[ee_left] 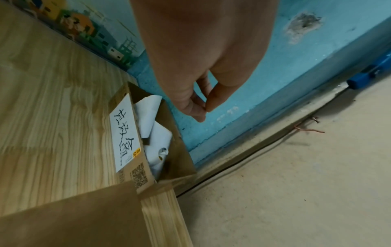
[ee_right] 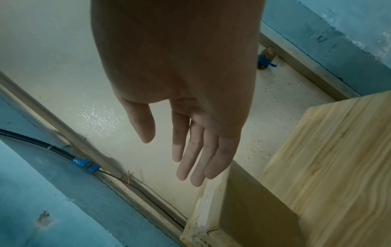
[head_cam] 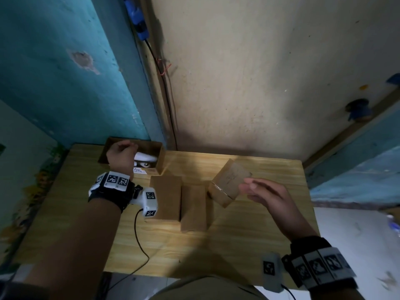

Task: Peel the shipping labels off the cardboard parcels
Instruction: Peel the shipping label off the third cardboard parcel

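**Head view: parcels look light and stiff; no label shows**

Left hand (head_cam: 121, 155), fingertips pinched on nothing visible, hovers over the open box (head_cam: 159, 158). Right hand (head_cam: 265, 194), fingers straight, steadies the tilted parcel (head_cam: 229, 182) right of that box; likely grip its edges.

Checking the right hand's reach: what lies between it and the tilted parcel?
Nothing. In the head view the right hand hovers, fingers straight, beside the tilted parcel; contact isn't clear.
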Tool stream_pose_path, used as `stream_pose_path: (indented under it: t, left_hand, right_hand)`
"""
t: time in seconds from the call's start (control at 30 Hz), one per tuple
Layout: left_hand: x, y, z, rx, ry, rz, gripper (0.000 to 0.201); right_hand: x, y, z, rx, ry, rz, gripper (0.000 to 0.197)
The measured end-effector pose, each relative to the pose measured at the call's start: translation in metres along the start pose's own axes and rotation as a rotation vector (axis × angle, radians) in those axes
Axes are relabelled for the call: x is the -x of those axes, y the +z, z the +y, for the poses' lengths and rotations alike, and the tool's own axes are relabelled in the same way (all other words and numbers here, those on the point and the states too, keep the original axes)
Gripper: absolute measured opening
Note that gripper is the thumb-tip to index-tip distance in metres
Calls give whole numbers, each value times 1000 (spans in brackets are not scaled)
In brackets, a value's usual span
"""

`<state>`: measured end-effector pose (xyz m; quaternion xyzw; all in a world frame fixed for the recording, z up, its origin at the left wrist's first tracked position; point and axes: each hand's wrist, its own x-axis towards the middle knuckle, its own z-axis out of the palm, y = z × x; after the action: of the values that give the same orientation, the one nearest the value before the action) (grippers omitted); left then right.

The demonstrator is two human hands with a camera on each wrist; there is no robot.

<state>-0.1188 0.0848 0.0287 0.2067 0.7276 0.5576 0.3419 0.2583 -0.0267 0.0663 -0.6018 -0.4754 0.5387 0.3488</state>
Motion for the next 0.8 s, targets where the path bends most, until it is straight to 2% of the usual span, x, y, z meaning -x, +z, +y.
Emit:
stream_pose_path:
  t: [0.07,0.13,0.2,0.27,0.3,0.37,0.43,0.5,0.53,0.6,0.7,0.73,0.8]
  left_hand:
    - [8,4,1,-28,44,-2,19]
    - [24,10,2,-55,83,-69,18]
    - [48,22,3,-98,123,-250,22]
    - [78,37,2,-151,154,-504,17]
    - [93,47,0,-195,165,-623,15]
    - [115,67,-7,-321,178,-781,20]
    - [131,83,-17,-406,110,-853,30]
    - [142,94,-26,-430,10,-880,40]
    - [146,98,-30,-436,-19,-882,43]
    - [154,101,-35,-421,-27,-896,43]
    - [160,95,-40,-392,92,-998,36]
    - [162,91,-42,-412,171,-1050,36]
    - [163,85,-47,-483,370,-1109,45]
  right_hand:
    - [0,-1,-2,-3,-7,27,25]
    - [-2,-1,-2,-1,-14,81,23]
    - [-4,-1,-2,7,-31,156,26]
    - [-9,0,-1,0,-23,244,31]
    - [-11,-1,1,-4,-5,273,30]
    - [-16,-2,9,11,51,281,23]
    - [-21,-3,16,5,111,247,15]
    - [-24,0,19,-80,208,204,20]
    - [-25,2,20,-144,262,183,24]
    - [-24,8,15,-243,308,102,17]
    - [-25,12,22,-283,323,48,21]
    - [-25,12,25,-312,337,70,28]
    - [-23,10,30,-407,369,117,53]
